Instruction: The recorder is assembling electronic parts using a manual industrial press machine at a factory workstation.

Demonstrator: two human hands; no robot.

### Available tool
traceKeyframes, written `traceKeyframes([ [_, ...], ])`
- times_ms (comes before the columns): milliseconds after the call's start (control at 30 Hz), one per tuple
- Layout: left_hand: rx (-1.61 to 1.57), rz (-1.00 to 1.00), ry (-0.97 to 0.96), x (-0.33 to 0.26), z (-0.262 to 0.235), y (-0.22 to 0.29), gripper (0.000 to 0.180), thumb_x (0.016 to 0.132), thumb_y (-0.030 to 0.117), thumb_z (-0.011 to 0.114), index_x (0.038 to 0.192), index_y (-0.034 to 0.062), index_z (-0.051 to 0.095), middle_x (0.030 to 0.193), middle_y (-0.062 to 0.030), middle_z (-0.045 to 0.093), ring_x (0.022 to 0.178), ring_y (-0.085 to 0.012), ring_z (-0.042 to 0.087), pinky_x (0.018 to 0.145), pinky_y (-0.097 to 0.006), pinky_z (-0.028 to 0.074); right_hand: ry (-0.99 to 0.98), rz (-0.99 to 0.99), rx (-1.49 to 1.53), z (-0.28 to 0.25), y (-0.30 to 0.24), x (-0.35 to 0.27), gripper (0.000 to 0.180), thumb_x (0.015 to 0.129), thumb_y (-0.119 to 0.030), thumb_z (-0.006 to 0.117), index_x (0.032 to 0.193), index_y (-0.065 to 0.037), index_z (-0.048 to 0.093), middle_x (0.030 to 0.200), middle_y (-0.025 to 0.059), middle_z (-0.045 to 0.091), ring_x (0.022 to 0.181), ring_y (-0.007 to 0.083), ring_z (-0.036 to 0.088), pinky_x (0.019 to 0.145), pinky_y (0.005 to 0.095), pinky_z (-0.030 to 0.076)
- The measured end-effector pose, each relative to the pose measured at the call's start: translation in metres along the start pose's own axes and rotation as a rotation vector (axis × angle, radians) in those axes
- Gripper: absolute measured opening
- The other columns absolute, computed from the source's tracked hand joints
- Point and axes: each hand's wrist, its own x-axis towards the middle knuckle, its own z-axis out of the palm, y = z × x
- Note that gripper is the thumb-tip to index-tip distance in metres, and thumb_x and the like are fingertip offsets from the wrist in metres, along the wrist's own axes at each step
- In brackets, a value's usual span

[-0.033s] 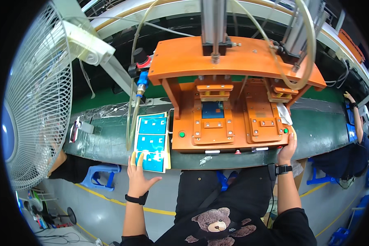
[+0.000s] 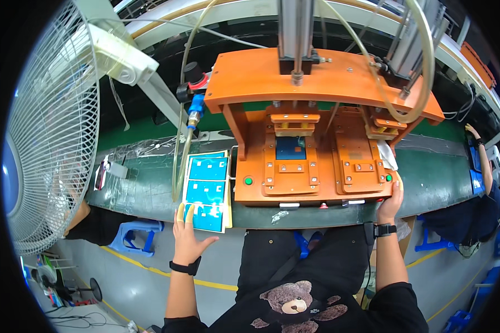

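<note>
Blue sheet (image 2: 208, 191) under open left hand (image 2: 188, 240)

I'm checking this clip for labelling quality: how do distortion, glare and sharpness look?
Head view: strong fisheye with a black rim, the bench edge bowing; the orange press sharp at centre; the fan stretched at the left edge; mild glare on the blue sheets by the left hand.

Single head view, fisheye, looks steeply down from above person. Left hand (image 2: 190, 237) and right hand (image 2: 390, 201) sit low in frame, fairly near; orange press (image 2: 316, 139) just beyond them, fan (image 2: 50, 139) left of left hand.
</note>
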Motion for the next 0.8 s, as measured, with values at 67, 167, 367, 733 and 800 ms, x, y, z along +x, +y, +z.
traceKeyframes([
  [67,-0.075,-0.047,0.029,0.003,0.003,-0.006,0.106,0.057,0.030,0.090,0.143,0.0042,0.034,0.146,-0.0244,0.031,0.133,-0.0432,0.035,0.107,-0.050,0.032,-0.006,-0.006,0.004,0.005,-0.006,-0.003,0.042,0.100,-0.023,0.044,0.129,0.007,0.049,0.122,0.0149,0.058,0.109,0.0203,0.059,0.094,0.0319,0.046],
  [167,-0.153,-0.076,0.041,0.007,0.007,-0.010,0.103,0.058,0.028,0.090,0.141,0.0018,0.035,0.144,-0.0251,0.034,0.131,-0.0436,0.037,0.105,-0.048,0.036,-0.010,-0.002,0.012,0.002,-0.001,-0.002,0.043,0.100,-0.024,0.043,0.129,0.007,0.049,0.122,0.0150,0.058,0.109,0.0204,0.059,0.094,0.0323,0.046],
  [367,-0.162,-0.171,0.092,0.013,0.012,0.001,0.101,0.056,0.018,0.091,0.141,0.0048,0.037,0.143,-0.0227,0.036,0.131,-0.0399,0.040,0.104,-0.043,0.040,-0.018,-0.032,0.017,0.008,-0.001,0.001,0.043,0.100,-0.025,0.042,0.129,0.007,0.048,0.121,0.0151,0.059,0.108,0.0206,0.059,0.094,0.0328,0.047],
  [733,-0.104,-0.144,-0.003,0.029,-0.013,0.003,0.104,0.056,0.030,0.091,0.140,0.0036,0.038,0.142,-0.0267,0.036,0.128,-0.0439,0.042,0.100,-0.046,0.043,-0.027,-0.073,0.044,0.009,0.000,0.002,0.043,0.100,-0.025,0.042,0.128,0.008,0.048,0.119,0.0155,0.059,0.107,0.0206,0.059,0.093,0.0325,0.047],
  [800,-0.082,-0.064,-0.120,0.047,-0.023,-0.004,0.104,0.055,0.031,0.092,0.140,0.0034,0.038,0.143,-0.0266,0.036,0.129,-0.0443,0.040,0.102,-0.048,0.041,-0.031,-0.061,0.017,0.009,0.000,0.002,0.043,0.100,-0.024,0.042,0.128,0.008,0.049,0.119,0.0158,0.059,0.107,0.0204,0.060,0.093,0.0323,0.047],
])
